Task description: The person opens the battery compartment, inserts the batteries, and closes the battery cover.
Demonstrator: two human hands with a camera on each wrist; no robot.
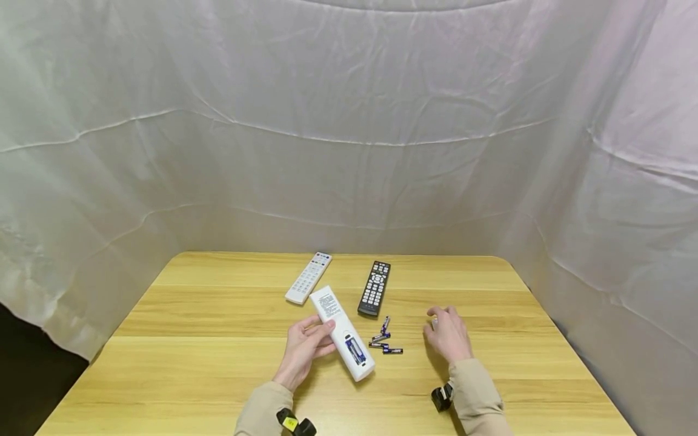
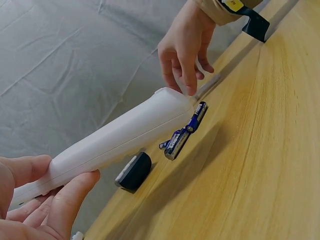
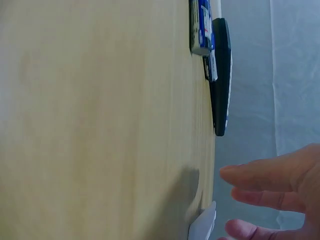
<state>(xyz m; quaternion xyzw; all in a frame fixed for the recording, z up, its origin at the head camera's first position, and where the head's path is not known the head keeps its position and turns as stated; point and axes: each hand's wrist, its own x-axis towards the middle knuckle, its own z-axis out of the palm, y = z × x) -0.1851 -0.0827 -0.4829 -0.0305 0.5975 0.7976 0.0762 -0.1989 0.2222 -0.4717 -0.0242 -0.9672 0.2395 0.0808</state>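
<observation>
My left hand grips a white remote control, its thumb on top and its fingers beneath. The remote's back faces up, with the battery compartment uncovered and blue batteries inside. To the right, my right hand hovers low over the table with loosely bent, parted fingers. Just by its fingertips lies a small white flat piece, mostly hidden by the hand in the head view. Several loose blue-and-silver batteries lie between the two hands.
A black remote with white buttons lies face up behind the batteries. Farther left, another white remote is face up. The wooden table is bordered by a grey curtain at the back and sides.
</observation>
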